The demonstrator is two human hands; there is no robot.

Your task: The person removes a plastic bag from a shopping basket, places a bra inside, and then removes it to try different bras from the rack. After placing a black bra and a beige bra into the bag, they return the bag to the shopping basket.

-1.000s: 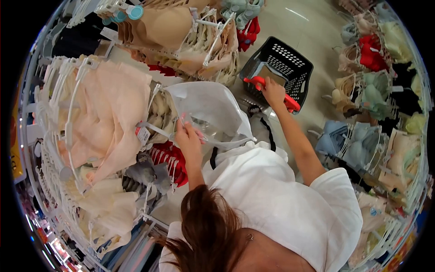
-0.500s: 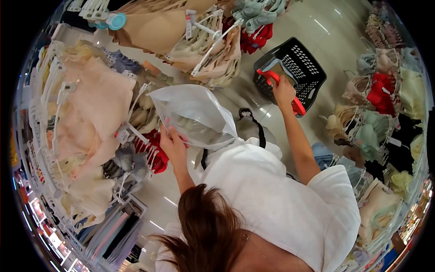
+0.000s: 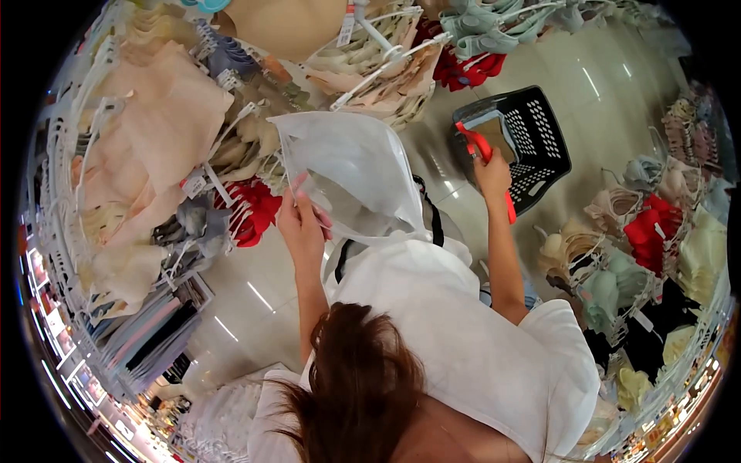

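My left hand (image 3: 302, 224) is closed on the edge of a large translucent plastic bag (image 3: 351, 147). The bag spreads out in front of my body, one side clear and the other milky white. Its lower end lies against my white top. Off to the right, my right hand (image 3: 492, 174) grips the red handle (image 3: 475, 141) of a black shopping basket (image 3: 549, 127) with perforated walls. The basket hangs tilted beside me, above the floor. Inside it is something brown and grey, partly hidden by the handle and my hand.
Racks of bras stand on both sides, with peach garments (image 3: 154, 123) on the left and red ones (image 3: 656, 231) on the right. Beige bras (image 3: 386, 69) hang ahead. Folded or hung dark and pastel items (image 3: 154, 332) are at lower left. A shiny tiled floor (image 3: 594, 85) runs between the racks.
The surroundings have shifted in view as I move along the aisle. The basket and my right hand sit slightly farther right and lower; both hands keep their holds.
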